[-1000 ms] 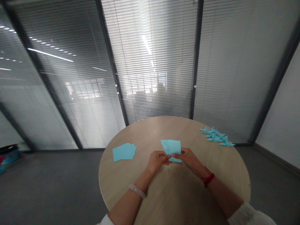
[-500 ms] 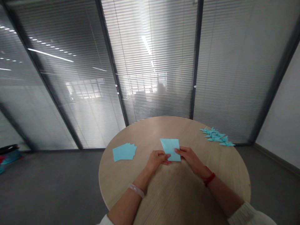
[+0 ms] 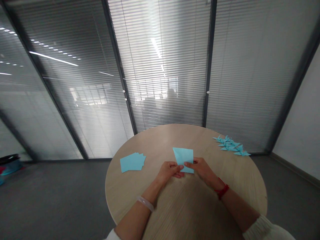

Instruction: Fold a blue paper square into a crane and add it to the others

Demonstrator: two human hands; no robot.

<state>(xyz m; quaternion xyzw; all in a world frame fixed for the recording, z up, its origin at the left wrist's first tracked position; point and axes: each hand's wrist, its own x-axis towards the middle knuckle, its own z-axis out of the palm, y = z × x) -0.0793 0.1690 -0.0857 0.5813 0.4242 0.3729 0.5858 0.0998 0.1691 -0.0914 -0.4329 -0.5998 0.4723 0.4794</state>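
Observation:
A light blue paper sheet point(image 3: 184, 156) lies at the middle of the round wooden table point(image 3: 190, 213). My left hand point(image 3: 168, 171) pinches its near left corner with closed fingers. My right hand point(image 3: 201, 168) pinches the near edge beside it, fingertips almost touching those of the left. The sheet's near part is hidden under my fingers. A clear bracelet circles my left wrist and a red band my right.
A fanned stack of blue paper sheets point(image 3: 132, 162) lies on the table's left side. Several folded blue paper figures point(image 3: 231, 145) lie at the far right edge. Glass walls with blinds point(image 3: 162, 66) stand behind the table, grey floor around it.
My right fingers slid along the sheet's near edge toward the left hand. The sheet shifted slightly on the table. The stack and the folded figures stayed put.

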